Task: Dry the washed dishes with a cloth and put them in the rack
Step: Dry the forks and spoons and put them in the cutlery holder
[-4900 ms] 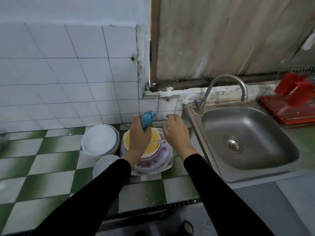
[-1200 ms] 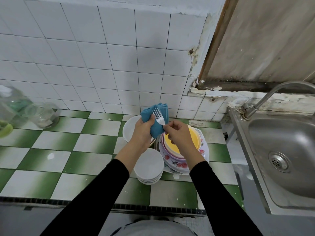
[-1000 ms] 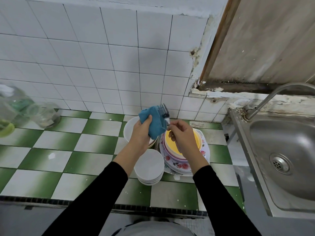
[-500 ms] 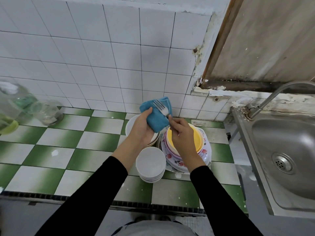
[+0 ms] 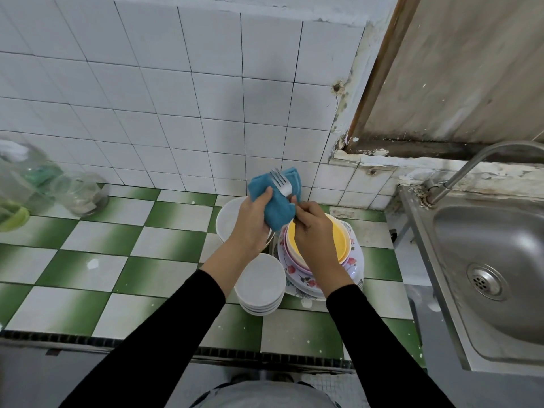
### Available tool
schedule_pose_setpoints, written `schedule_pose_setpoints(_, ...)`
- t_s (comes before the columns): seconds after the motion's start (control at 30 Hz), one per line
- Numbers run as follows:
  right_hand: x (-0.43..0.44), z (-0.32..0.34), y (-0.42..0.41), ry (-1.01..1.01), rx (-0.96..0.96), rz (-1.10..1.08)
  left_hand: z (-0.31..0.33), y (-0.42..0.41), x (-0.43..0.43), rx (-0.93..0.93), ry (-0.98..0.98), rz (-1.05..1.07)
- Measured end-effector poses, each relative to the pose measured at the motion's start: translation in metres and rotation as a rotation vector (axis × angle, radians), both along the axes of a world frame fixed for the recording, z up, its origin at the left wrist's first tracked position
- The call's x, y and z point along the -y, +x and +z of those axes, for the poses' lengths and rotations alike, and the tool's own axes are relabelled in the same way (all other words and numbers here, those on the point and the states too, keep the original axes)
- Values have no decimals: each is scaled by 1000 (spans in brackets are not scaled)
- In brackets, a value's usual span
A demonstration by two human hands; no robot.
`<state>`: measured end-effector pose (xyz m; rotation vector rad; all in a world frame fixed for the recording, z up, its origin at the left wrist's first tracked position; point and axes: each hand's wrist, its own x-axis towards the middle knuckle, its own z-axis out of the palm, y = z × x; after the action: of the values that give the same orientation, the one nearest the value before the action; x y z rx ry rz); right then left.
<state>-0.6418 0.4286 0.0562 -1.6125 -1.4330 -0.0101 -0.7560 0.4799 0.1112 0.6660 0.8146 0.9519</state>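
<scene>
1. Fork (image 5: 281,184) points tines-up over the yellow bowl (image 5: 338,240) at the desk's (image 5: 164,272) far side. The right hand (image 5: 316,231) pinches its handle, and the left hand (image 5: 253,228) grips the blue cloth (image 5: 276,207) round it.
2. A wet handle could slip from that pinch and drop onto the bowl.

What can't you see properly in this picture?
- Fork handle: head view, hidden by the cloth and right hand.
- Bottle: head view, blurred, cut by the left edge.
- Tap spout: head view, cut by the right edge.
- Plates under the yellow bowl: head view, partly behind the right hand.
</scene>
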Motion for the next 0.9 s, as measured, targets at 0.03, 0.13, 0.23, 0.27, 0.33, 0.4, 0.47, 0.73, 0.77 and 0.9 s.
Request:
schedule_pose_setpoints(0.03, -1, 3, -1, 1, -9, -9, -2, 2, 2, -27, 31, -10)
schedule_pose_setpoints(0.13, -1, 5, 0, -51, -8, 17, -2, 3, 2, -160, 132, -27)
schedule_pose_setpoints(0.23, 3, 2, -1, -78, 27, 77, -4, 7, -3, -344, 133, 59)
schedule_pose_setpoints(0.27, 5, 3, -1, -86, 34, 103, -5, 7, -5, -387, 110, 98)
schedule_pose_setpoints(0.33, 5, 6, 2, -96, 20, 136, -6, 6, -9, -428, 115, 107)
schedule_pose_setpoints(0.4, 3, 11, 12, -78, -60, 107, -7, 2, -14, -449, 170, 63)
schedule_pose_setpoints(0.47, -1, 20, 21, -56, -173, 54, -4, -3, -18, -505, 237, 13)
schedule_pose_setpoints(0.73, -22, 54, 24, -380, -598, 144, 3, -8, -31, -654, 430, -217)
schedule_pose_setpoints(0.77, -23, 55, 24, -386, -680, 157, 3, -9, -33, -687, 465, -243)
schedule_pose_setpoints(0.9, -25, 57, 25, -443, -653, 216, -2, -12, -33, -802, 594, -371)
